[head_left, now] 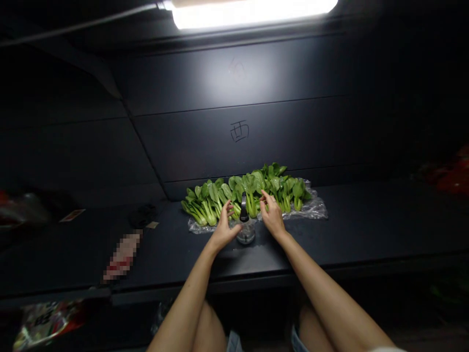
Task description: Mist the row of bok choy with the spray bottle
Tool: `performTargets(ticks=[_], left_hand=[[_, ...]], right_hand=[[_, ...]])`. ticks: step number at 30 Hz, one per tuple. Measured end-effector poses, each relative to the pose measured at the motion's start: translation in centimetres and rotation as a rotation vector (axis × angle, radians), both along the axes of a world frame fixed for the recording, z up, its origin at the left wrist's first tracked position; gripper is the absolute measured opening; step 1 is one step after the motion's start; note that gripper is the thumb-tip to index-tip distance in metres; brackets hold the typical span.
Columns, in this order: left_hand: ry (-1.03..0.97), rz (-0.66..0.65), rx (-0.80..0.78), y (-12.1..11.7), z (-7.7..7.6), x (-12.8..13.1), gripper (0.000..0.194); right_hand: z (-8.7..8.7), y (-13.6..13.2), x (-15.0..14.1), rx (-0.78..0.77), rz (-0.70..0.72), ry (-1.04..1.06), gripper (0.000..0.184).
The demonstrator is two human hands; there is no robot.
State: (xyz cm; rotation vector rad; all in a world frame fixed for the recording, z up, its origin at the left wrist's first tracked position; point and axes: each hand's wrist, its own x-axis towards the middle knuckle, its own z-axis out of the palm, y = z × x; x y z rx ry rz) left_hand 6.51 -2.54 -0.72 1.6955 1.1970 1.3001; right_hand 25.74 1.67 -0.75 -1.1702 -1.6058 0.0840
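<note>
Dark metal panels point(190, 142) rise behind the dark shelf point(366, 230), and a bright lamp point(252, 12) is above both hands. Left hand point(225, 227), with its fingers apart and half curled, is just beside the clear bottle point(246, 233) with black top, which stands upright to the right of it, but I cannot tell if the thumb touches it. Right hand point(271, 212) is loosely bent and grasps nothing visible, near the front of the greens point(249, 188), which lie in a row beyond both hands on clear plastic point(317, 208).
</note>
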Motion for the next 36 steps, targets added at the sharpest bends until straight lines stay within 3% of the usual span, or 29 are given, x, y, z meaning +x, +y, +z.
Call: performTargets(ticks=[6, 10, 15, 18, 22, 25, 32, 36], left_hand=[[-0.040, 0.293, 0.119, -0.5, 2.3, -1.8, 0.085], [-0.071, 0.244, 0.186, -1.6, 5.2, -1.4, 0.089], [-0.161, 0.155, 0.305, -2.9, 8.1, -0.2, 0.087], [-0.174, 0.115, 0.291, -2.8, 7.9, 0.2, 0.087], [-0.106, 0.071, 0.170, -1.9, 5.9, 0.1, 0.094], [-0.097, 0.056, 0.156, -1.4, 5.0, -0.1, 0.095], [-0.155, 0.039, 0.161, -1.8, 5.7, -0.4, 0.093], [-0.286, 0.025, 0.075, -1.8, 6.3, -0.8, 0.077]], right_hand=[[2.7, -1.8, -0.5, -0.174, -0.067, -0.052, 0.059], [5.6, -3.8, -1.1, -0.153, -0.041, -0.055, 0.073], [8.4, -5.9, -1.5, 0.014, 0.090, 0.059, 0.069], [7.9, -6.1, -1.4, -0.007, 0.163, 0.086, 0.069], [5.6, -5.4, -1.2, -0.194, 0.242, 0.088, 0.078], [4.7, -5.2, -1.2, -0.201, 0.274, 0.158, 0.081], [5.1, -5.5, -1.5, -0.183, 0.278, 0.155, 0.078], [5.8, -5.9, -1.4, -0.205, 0.288, 0.192, 0.065]])
